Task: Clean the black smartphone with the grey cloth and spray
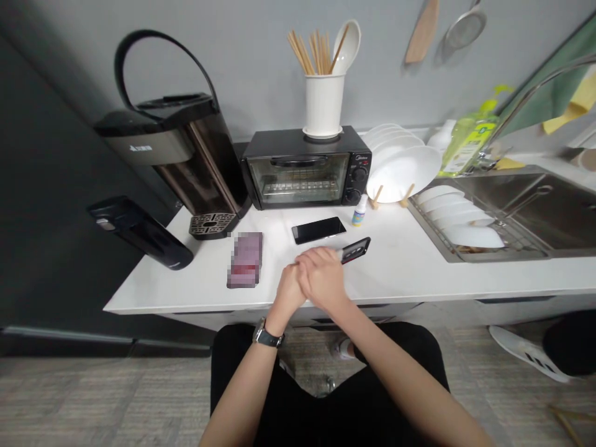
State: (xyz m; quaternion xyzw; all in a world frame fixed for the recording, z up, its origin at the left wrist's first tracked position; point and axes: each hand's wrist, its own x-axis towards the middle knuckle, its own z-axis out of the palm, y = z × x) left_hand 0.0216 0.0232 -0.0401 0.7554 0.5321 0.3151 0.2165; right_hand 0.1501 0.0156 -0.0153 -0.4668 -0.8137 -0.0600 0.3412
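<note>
My left hand (289,282) and my right hand (322,273) are folded together over the front of the white counter (395,276). The right one wraps over the left, and both are closed; whatever may lie inside the left is hidden. Just past my right hand, a black handle-like object (357,249) with light oval marks sticks out, partly covered, so I cannot tell its kind. Behind the hands lies a dark smartphone (319,230). To their left is a purple, blurred-out flat object (246,257). A small spray bottle (359,213) stands behind the black object.
A large drink dispenser (200,155) and a dark flask (144,233) are at left. A toaster oven (305,171) carries a white utensil holder (325,105). Plates (405,171) stand in a rack beside the sink (535,202), near a green soap bottle (470,139). Another person's shoe (526,351) is at right.
</note>
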